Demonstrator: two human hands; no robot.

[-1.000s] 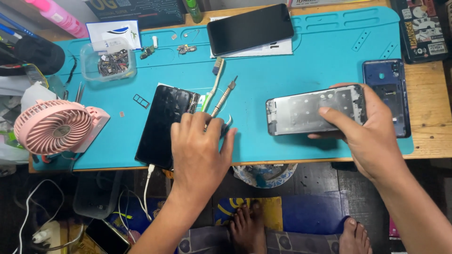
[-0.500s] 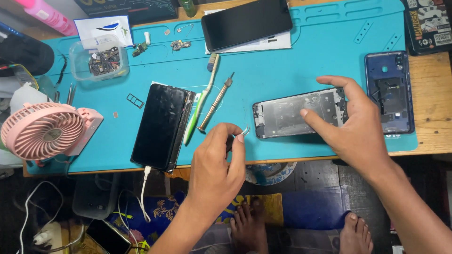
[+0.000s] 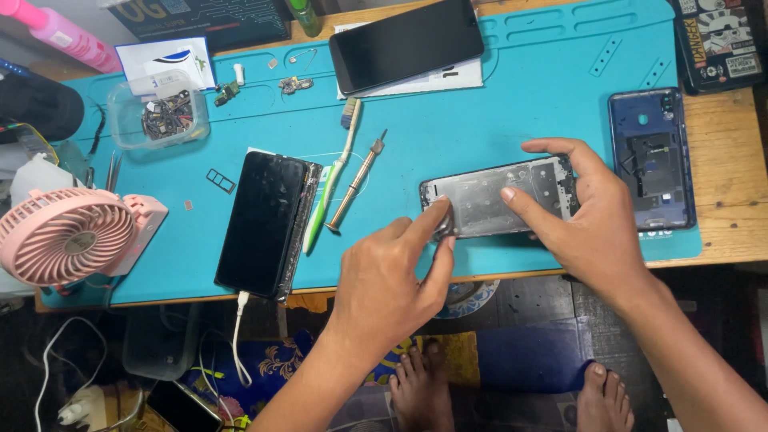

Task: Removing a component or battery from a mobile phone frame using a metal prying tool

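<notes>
Teal work mat [image 3: 512, 104]; pink desk fan [image 3: 68, 238]; black phone on charging cable [image 3: 260, 222]; green toothbrush [image 3: 332, 180]; screwdriver [image 3: 356, 182]; second dark phone [image 3: 406, 44]; blue back cover [image 3: 652, 158]; clear parts tub [image 3: 158, 118].

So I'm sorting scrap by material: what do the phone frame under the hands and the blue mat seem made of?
The phone frame looks like bare metal: dull silver-grey with stamped recesses and a soft sheen, though plastic edges are possible. The blue mat looks like matte silicone or rubber: flat teal, with moulded slots and trays in its surface.
</notes>
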